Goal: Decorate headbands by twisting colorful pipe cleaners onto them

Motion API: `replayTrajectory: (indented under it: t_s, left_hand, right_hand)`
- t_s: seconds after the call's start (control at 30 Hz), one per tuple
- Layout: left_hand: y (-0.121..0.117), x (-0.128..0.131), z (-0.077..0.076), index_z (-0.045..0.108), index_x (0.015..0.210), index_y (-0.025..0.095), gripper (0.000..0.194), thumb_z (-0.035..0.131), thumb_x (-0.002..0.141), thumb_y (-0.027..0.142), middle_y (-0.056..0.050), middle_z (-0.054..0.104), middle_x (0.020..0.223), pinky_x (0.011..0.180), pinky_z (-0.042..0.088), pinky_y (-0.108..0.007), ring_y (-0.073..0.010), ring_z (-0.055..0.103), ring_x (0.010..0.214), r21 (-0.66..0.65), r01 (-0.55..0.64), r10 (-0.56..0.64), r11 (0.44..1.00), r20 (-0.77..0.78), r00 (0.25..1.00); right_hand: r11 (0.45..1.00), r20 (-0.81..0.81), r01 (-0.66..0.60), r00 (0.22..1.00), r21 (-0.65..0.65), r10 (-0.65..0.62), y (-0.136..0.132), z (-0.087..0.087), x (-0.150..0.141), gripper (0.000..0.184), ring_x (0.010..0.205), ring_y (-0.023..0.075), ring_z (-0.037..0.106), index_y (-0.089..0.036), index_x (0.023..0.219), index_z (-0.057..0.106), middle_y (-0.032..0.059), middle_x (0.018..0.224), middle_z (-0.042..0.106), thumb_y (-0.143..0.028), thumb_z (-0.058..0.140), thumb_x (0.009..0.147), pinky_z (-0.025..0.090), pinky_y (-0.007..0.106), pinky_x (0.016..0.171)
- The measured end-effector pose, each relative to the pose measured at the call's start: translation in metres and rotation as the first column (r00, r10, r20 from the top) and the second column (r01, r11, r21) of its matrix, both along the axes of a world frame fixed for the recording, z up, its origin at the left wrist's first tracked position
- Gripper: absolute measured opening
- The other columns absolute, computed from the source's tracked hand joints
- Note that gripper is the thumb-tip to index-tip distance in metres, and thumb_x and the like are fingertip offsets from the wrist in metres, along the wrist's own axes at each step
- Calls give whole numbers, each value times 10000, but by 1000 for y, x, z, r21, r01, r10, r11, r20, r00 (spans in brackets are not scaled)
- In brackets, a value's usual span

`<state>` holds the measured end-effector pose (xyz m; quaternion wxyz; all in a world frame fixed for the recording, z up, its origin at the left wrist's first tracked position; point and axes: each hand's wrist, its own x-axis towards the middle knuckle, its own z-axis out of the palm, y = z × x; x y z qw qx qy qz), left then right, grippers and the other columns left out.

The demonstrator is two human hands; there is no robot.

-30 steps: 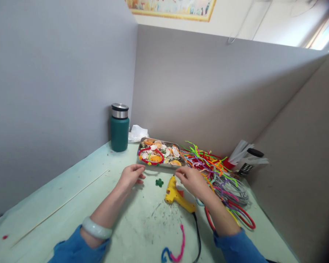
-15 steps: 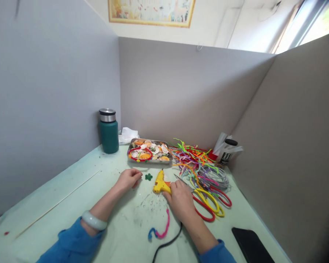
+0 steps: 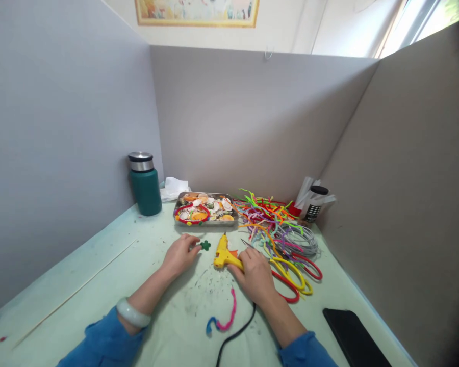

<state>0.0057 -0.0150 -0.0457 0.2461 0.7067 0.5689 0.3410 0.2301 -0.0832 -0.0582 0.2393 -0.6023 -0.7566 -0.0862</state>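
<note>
My left hand [image 3: 180, 255] reaches in from the left, thumb and index finger parted at the left edge of a small green flower-shaped piece [image 3: 205, 245]. That piece lies on the table; a firm grip on it does not show. My right hand [image 3: 255, 275] is wrapped round the handle of a yellow hot glue gun [image 3: 222, 255], whose nozzle points away from me. Its black cord [image 3: 235, 337] runs towards me. Between my forearms lies a bent pink and blue pipe cleaner [image 3: 229, 321]. Beyond my hands, a red ring with coloured bits [image 3: 179, 220] rests on a metal tray [image 3: 206, 223] of shells.
Scissors with yellow handles [image 3: 296, 275] and red-handled scissors [image 3: 290, 295] lie right of my right hand. Behind them spread colourful pipe cleaners [image 3: 263, 216] and coiled grey wire [image 3: 302, 239]. A green bottle [image 3: 145, 191], thin stick [image 3: 76, 290] and black phone [image 3: 355, 336] lie around.
My left hand has moved right to the green flower piece, its thumb and index finger spreading. My right hand stays on the glue gun. The view has shifted slightly.
</note>
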Motion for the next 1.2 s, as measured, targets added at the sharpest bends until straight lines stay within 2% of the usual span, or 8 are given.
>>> replayTrajectory:
  t_s: [0.07, 0.17, 0.3, 0.6, 0.73, 0.83, 1.0, 1.2]
  left_hand:
    - [1, 6, 0, 663, 980, 246, 267, 574, 736, 305, -61, 614, 945, 678, 369, -270, -198, 569, 781, 27, 22, -19, 999, -118, 993]
    - [5, 13, 0, 643, 964, 238, 235, 490, 798, 302, -66, 584, 954, 620, 358, -268, -203, 576, 771, 58, 57, -30, 997, -390, 920]
    - [12, 15, 1, 581, 915, 206, 186, 434, 835, 288, -73, 582, 975, 610, 365, -268, -197, 586, 769, 31, 141, -111, 990, -455, 884]
    - [8, 15, -4, 542, 866, 233, 164, 381, 840, 209, -63, 618, 871, 641, 389, -271, -192, 591, 750, -16, 222, -219, 975, -259, 941]
    - [9, 12, -4, 567, 791, 216, 108, 465, 779, 185, -51, 632, 785, 637, 385, -273, -193, 580, 719, 8, 134, -132, 991, -106, 985]
    - [12, 10, -4, 587, 774, 202, 86, 515, 736, 178, -28, 640, 702, 602, 381, -263, -169, 567, 628, -66, 48, -45, 997, 45, 998]
    - [15, 10, -5, 601, 718, 181, 48, 586, 673, 175, -7, 620, 631, 559, 379, -242, -138, 543, 551, -147, 14, 33, 989, 313, 949]
    - [13, 2, -6, 595, 735, 163, 118, 642, 649, 228, 35, 567, 546, 402, 304, -200, -76, 420, 362, -209, 53, 49, 977, 454, 890]
  right_hand:
    - [999, -25, -3, 1000, -33, 2, 1, -1, 1, 248, 809, 216, 495, -187, 767, 527, 58, 804, 551, -430, 536, 816, 349, 321, 708]
    - [998, -76, -6, 997, -70, 1, 2, -3, 2, 219, 801, 220, 498, -194, 763, 520, 54, 791, 547, -405, 543, 815, 361, 332, 710]
    - [995, -155, -53, 987, -82, 40, 7, -8, 4, 156, 769, 224, 509, -211, 786, 511, 54, 777, 548, -361, 537, 822, 382, 357, 710]
    - [994, -160, -111, 981, -18, 107, 16, -20, 11, 129, 698, 232, 532, -236, 781, 500, 61, 737, 555, -344, 571, 791, 406, 365, 631]
    - [995, -166, -80, 984, -58, 69, 10, -12, 6, 146, 743, 226, 532, -230, 787, 509, 62, 778, 557, -370, 536, 819, 407, 363, 668]
    - [995, -160, -70, 985, -68, 58, 6, -5, 2, 173, 752, 212, 522, -215, 774, 504, 53, 781, 551, -378, 530, 827, 400, 342, 670]
    - [997, -130, -48, 991, -58, 40, 2, 1, -1, 197, 759, 202, 507, -199, 741, 498, 44, 770, 541, -374, 544, 819, 378, 320, 669]
    - [996, -113, -76, 991, -35, 72, 2, -1, -4, 213, 753, 190, 500, -190, 744, 513, 38, 760, 539, -388, 552, 813, 361, 298, 661]
